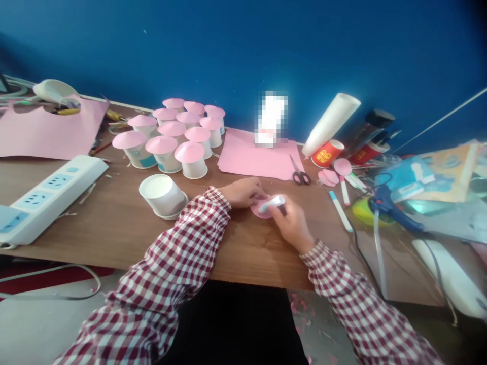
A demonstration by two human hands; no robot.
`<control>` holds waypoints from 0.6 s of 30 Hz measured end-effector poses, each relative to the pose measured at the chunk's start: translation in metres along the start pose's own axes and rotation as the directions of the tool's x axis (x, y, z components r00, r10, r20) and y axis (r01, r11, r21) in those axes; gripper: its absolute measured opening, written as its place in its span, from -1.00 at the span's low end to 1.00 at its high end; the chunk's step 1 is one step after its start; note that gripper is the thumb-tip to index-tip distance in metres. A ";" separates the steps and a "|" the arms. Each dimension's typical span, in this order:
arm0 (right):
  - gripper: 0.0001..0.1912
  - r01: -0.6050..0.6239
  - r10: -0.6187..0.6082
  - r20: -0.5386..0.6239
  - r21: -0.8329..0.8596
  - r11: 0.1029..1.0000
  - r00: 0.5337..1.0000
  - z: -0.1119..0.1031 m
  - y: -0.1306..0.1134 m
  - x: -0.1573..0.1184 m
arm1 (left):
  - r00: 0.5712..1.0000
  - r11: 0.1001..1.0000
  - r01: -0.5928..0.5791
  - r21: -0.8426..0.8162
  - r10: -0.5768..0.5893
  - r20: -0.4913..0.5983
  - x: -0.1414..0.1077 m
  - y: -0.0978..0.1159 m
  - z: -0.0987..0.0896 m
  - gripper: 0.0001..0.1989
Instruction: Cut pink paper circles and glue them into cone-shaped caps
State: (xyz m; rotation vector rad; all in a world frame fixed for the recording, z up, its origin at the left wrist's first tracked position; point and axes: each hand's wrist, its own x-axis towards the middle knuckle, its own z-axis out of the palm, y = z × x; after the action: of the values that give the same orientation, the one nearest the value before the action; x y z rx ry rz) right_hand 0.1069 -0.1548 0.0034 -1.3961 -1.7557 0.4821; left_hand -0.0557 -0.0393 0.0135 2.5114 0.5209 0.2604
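Note:
A small pink paper disc (261, 213) lies on the wooden table in front of me. My left hand (242, 192) has its fingers curled and pressed on the disc's upper left edge. Closed round a white glue stick (278, 200) with bluish print, my right hand (293, 221) tilts it over the disc. The lower end of the stick seems to meet the paper, though blur hides the exact contact. White paper cups (159, 190) stand by my left forearm, apparently nested. Behind them, several upturned cups wear pink cone-shaped paper tops (190, 152).
Pink paper sheets (247, 157) and black scissors (301, 177) lie ahead. A power strip (53, 195) sits at left, near cut pink paper (57, 126). To the right are a marker (341, 211), a blue glue gun (393, 209), red cups (327, 153) and a white roll (332, 123).

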 end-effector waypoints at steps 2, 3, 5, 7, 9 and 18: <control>-0.82 0.014 -0.013 0.026 -0.017 1.000 1.000 0.000 0.001 0.000 | 1.000 1.000 -0.001 0.005 0.001 -0.001 0.000 0.000 0.000 -0.75; -0.82 0.017 -0.016 0.037 -0.027 1.000 0.999 0.000 0.001 0.000 | 1.000 1.000 -0.003 0.006 0.003 0.001 0.001 0.000 0.000 -0.75; -0.81 0.016 -0.013 0.053 -0.051 0.999 0.999 0.001 0.001 0.000 | 1.000 1.000 -0.012 0.003 0.012 0.005 0.001 0.000 0.000 -0.75; -0.80 0.012 -0.007 0.067 -0.073 0.997 0.998 0.001 0.002 0.000 | 1.000 1.000 -0.022 -0.009 0.022 0.002 0.001 0.000 0.000 -0.75; -0.79 0.015 -0.007 0.086 -0.085 0.996 0.996 0.002 0.002 0.000 | 0.999 0.999 -0.038 -0.020 0.038 -0.004 0.001 -0.001 0.001 -0.75; -0.79 0.026 -0.013 0.149 -0.084 0.996 0.989 0.005 -0.002 0.004 | 1.000 0.998 0.025 0.057 -0.026 0.013 0.003 0.000 0.000 -0.83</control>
State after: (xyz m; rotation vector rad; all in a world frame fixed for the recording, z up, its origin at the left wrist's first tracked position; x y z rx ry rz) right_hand 0.1013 -0.1511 0.0030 -1.4327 -1.9283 0.5165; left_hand -0.0532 -0.0386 0.0136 2.5576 0.5621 0.2214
